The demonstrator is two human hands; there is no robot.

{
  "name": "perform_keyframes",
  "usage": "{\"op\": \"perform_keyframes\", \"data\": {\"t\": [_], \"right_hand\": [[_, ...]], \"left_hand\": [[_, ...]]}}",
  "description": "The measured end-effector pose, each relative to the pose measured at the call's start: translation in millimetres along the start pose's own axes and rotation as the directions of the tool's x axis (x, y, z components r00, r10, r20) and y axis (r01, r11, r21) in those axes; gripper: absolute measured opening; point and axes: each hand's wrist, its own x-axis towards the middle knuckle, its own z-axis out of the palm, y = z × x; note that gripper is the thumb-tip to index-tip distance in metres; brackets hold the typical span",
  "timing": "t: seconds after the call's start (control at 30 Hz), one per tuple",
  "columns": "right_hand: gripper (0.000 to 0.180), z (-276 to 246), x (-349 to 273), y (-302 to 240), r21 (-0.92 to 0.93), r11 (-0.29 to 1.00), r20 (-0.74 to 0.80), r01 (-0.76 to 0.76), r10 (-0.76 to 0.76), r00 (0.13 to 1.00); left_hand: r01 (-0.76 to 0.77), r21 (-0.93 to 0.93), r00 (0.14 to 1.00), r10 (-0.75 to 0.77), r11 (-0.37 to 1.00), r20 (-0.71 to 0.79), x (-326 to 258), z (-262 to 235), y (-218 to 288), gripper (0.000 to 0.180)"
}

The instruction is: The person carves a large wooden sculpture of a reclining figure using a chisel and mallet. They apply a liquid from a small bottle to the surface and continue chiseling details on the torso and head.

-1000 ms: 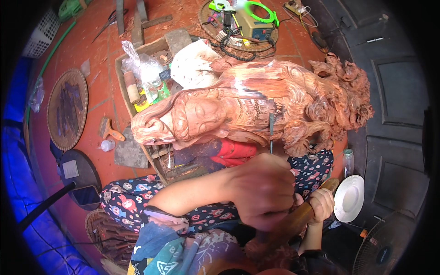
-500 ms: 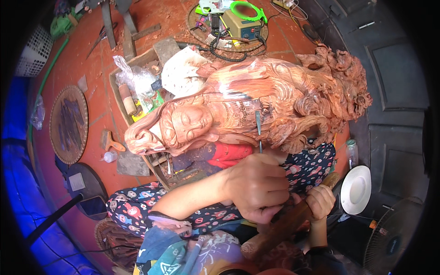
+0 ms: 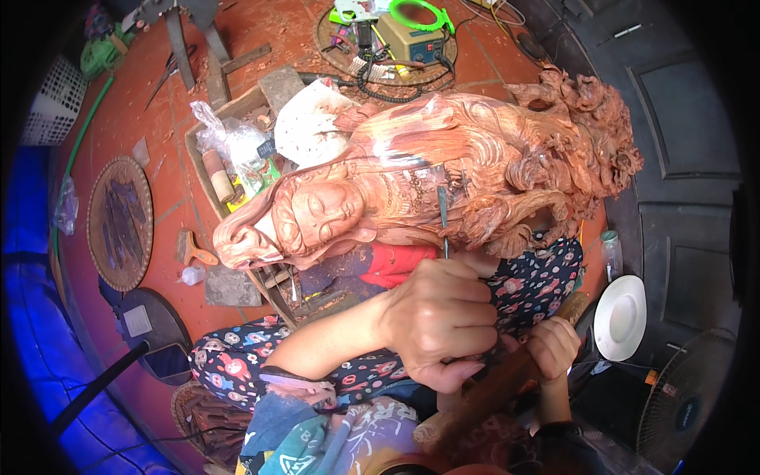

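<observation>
A carved reddish wooden statue [image 3: 396,194] of a robed figure lies on its back across my lap, head to the left. My left hand [image 3: 439,321] is closed round a chisel [image 3: 443,210], its narrow metal blade resting against the beaded chest carving. The chisel's handle shows just below my fist. At the lower right my right hand [image 3: 553,348] grips a thick, round wooden mallet [image 3: 499,388] like a club. The mallet slants down to the left, its end close to the chisel's handle; whether they touch I cannot tell.
Behind the statue stands a wooden crate [image 3: 207,170] with plastic bags and a white cloth sack [image 3: 313,123]. A power unit [image 3: 412,43] with a coiled cord is at the back. Left lie a round woven tray [image 3: 95,229] and a brush [image 3: 194,248]. A fan [image 3: 685,404] stands right.
The mallet has shifted slightly in my right hand's grip area, its lower end now showing more clearly. My left thumb sticks out more. The chisel tip stays on the same carved area.
</observation>
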Motion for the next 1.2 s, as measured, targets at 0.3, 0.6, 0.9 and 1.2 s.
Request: {"op": "perform_keyframes", "data": {"t": [0.3, 0.6, 0.9, 1.2], "right_hand": [[0.036, 1, -3, 1, 0.009, 1.0, -0.01, 0.008, -0.008, 1.0], [0.041, -5, -12, 0, -0.086, 0.995, -0.16, -0.049, 0.035, 0.987], [0.043, -11, -7, -6, -0.138, 0.99, -0.156, -0.04, 0.018, 0.988], [0.043, -16, -12, -18, -0.182, 0.982, -0.138, -0.046, 0.021, 0.99]], "left_hand": [[0.064, 0.091, 0.998, -0.065, 0.994, 0.004, 1, 7, 2, 0.019], [0.053, 0.039, 0.998, -0.052, 0.998, -0.033, 5, 6, -1, 0.02], [0.051, -0.004, 0.999, -0.051, 0.999, 0.001, 4, -5, 1, 0.021], [0.041, -0.025, 0.998, -0.04, 0.999, 0.056, 6, -18, -1, 0.03]]}}
